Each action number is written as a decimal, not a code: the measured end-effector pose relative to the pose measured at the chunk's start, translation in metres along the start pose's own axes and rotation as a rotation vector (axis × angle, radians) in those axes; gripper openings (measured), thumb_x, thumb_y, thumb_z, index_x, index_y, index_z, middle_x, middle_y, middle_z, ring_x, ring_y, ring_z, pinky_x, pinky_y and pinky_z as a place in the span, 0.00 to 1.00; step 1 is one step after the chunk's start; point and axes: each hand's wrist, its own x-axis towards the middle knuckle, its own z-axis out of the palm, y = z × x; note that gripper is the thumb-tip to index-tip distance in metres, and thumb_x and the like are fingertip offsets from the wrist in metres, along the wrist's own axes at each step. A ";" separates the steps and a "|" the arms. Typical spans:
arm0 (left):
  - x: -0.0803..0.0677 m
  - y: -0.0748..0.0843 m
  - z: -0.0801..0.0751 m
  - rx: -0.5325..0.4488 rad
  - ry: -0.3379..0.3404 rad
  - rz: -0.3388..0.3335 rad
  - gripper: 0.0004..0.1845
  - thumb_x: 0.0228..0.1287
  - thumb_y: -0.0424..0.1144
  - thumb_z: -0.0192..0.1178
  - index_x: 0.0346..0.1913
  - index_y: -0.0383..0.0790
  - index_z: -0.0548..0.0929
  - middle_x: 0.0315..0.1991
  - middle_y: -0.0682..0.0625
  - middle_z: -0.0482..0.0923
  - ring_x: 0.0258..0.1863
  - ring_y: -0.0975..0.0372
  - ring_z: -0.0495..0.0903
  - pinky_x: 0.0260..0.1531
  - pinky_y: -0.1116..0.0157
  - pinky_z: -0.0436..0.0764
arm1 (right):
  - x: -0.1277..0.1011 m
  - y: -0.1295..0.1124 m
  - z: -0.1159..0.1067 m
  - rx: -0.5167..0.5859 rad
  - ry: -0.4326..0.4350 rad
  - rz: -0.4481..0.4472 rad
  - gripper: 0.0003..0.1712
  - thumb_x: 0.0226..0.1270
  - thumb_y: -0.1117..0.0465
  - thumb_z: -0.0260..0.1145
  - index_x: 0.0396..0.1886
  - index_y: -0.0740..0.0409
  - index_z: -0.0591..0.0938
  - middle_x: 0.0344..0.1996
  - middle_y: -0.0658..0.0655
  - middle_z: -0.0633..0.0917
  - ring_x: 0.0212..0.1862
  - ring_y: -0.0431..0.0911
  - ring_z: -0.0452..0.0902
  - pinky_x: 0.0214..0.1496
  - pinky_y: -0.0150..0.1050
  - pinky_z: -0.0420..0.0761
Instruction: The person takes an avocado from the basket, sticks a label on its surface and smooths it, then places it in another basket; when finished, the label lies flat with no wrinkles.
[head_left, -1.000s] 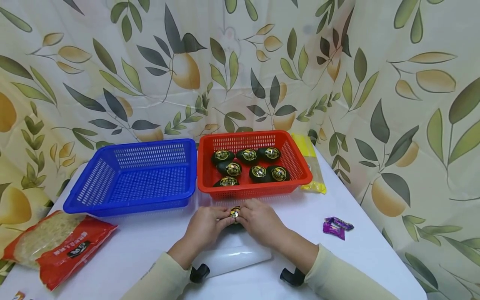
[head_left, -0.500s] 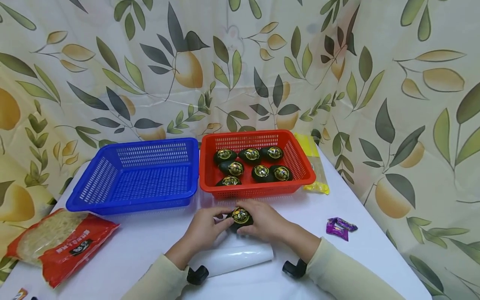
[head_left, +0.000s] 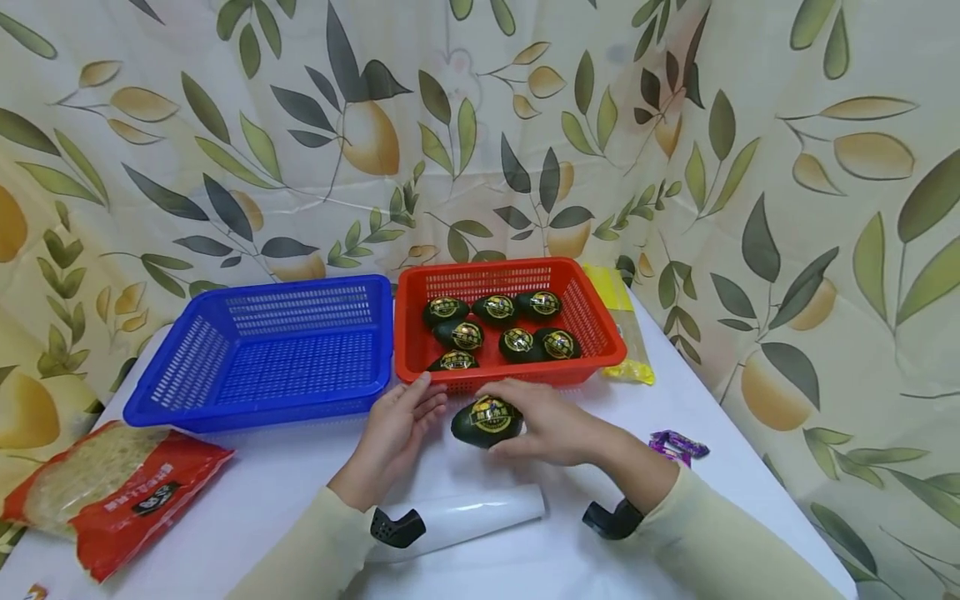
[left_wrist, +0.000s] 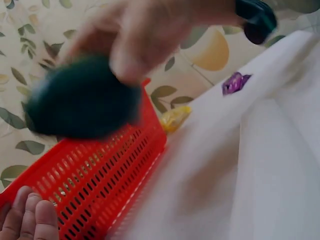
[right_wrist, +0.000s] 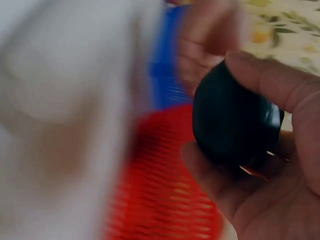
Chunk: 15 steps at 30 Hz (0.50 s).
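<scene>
My right hand grips a dark green avocado with a black and gold round sticker, fingers on its far side and thumb on its near side. It is held just in front of the red basket. My left hand is apart from the avocado, palm turned inward, fingers relaxed beside the basket's front left corner. In the right wrist view, thumb and fingers wrap the avocado. The left wrist view shows the avocado blurred. Several similar stickered avocados lie in the red basket.
A blue basket stands left of the red one. A white roll lies under the wrists. A red food bag is at left, purple-wrapped sweets at right, and a yellow bag behind the red basket's right side.
Both hands worked at the avocado's sticker earlier. The left hand has let go and moved left. The right hand now holds the avocado alone, slightly raised and nearer the red basket.
</scene>
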 end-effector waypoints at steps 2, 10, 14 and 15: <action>0.001 0.001 0.001 -0.050 0.016 -0.005 0.20 0.79 0.46 0.58 0.61 0.34 0.76 0.46 0.46 0.87 0.44 0.60 0.86 0.50 0.66 0.86 | 0.002 -0.011 -0.025 0.009 0.020 -0.007 0.39 0.59 0.46 0.80 0.69 0.41 0.75 0.59 0.47 0.81 0.59 0.48 0.76 0.59 0.49 0.82; 0.003 0.003 0.003 -0.083 0.049 -0.020 0.18 0.80 0.44 0.58 0.63 0.36 0.77 0.51 0.42 0.86 0.52 0.54 0.86 0.50 0.66 0.86 | 0.045 -0.017 -0.108 -0.045 0.060 0.071 0.43 0.57 0.44 0.81 0.71 0.43 0.74 0.60 0.53 0.81 0.58 0.52 0.76 0.54 0.46 0.85; 0.004 0.001 0.004 -0.070 0.050 -0.024 0.19 0.79 0.44 0.58 0.63 0.36 0.76 0.52 0.43 0.87 0.50 0.56 0.86 0.51 0.65 0.86 | 0.070 -0.005 -0.134 -0.037 0.034 0.095 0.38 0.58 0.46 0.81 0.67 0.46 0.76 0.56 0.53 0.83 0.54 0.51 0.79 0.56 0.45 0.83; 0.004 0.000 0.004 -0.065 0.049 -0.026 0.19 0.79 0.44 0.58 0.63 0.36 0.76 0.52 0.43 0.87 0.49 0.57 0.87 0.51 0.65 0.86 | 0.075 -0.001 -0.139 -0.033 0.023 0.100 0.37 0.59 0.48 0.81 0.66 0.47 0.77 0.54 0.53 0.84 0.53 0.50 0.80 0.57 0.45 0.83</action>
